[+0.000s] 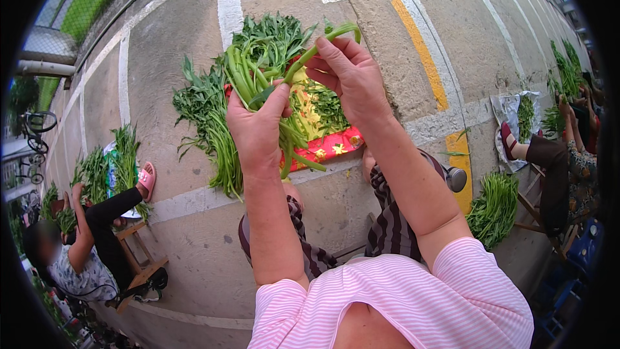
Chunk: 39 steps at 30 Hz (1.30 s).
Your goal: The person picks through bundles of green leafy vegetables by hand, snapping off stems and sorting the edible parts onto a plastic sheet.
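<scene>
A bunch of green leafy-vegetable stems (242, 75), like water spinach, is gripped in my left hand (261, 123); some stems hang below the wrist. My right hand (346, 75) pinches one thick stem (306, 59), which runs from the left hand and bends over at its far end. Below both hands lies a red and yellow patterned sheet (334, 144) with loose leaves (329, 109) on it. Piles of long leafy stalks rest along its far side (271, 34) and its left side (208, 106).
On the left a person (92, 252) sits on a wooden stool (140, 271) beside more greens (126, 155). At right another seated person (557, 179) has a silver sheet (503, 111) in front. A bundle of greens (493, 208) lies on the painted concrete ground (193, 252).
</scene>
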{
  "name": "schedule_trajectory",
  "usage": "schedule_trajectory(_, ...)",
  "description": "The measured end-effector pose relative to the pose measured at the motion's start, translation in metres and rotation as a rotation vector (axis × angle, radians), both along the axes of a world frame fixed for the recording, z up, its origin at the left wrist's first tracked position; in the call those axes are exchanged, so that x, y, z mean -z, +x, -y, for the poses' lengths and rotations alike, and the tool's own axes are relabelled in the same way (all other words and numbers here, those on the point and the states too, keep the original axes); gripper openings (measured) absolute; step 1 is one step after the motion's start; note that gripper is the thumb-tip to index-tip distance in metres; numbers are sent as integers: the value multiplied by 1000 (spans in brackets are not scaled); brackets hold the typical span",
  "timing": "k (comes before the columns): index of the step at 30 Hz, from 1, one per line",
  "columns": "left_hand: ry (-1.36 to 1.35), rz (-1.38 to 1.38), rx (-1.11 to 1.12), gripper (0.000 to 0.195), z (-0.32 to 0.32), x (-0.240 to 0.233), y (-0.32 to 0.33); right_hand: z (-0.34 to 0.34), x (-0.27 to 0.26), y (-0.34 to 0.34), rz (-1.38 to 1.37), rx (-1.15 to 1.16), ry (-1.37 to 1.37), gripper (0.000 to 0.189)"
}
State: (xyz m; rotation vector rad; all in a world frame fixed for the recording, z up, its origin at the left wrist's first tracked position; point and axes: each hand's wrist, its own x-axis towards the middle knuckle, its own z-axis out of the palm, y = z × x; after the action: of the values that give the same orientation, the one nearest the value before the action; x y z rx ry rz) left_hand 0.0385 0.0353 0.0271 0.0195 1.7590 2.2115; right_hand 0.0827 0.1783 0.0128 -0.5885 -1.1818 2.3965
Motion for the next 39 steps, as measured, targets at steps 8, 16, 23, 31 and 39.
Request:
schedule_trajectory(8,-23,-22,-21,21,-1,2,0,3,-8,3,-123,-111,-202,21)
schedule_trajectory(16,-55,-50,-80,28,-8,-1,1,27,-4,0,-97,-186,53,25)
schedule_trajectory(23,93,33,-133,35,-8,6,-2,32,0,1,-88,-158,-92,23)
schedule_trajectory(31,269,163,-87,36,-7,10,-5,39,3,6,-176,-149,-416,24)
schedule_trajectory(39,463,381,-74,38,1,9,-13,27,-12,13,-305,-65,-515,24)
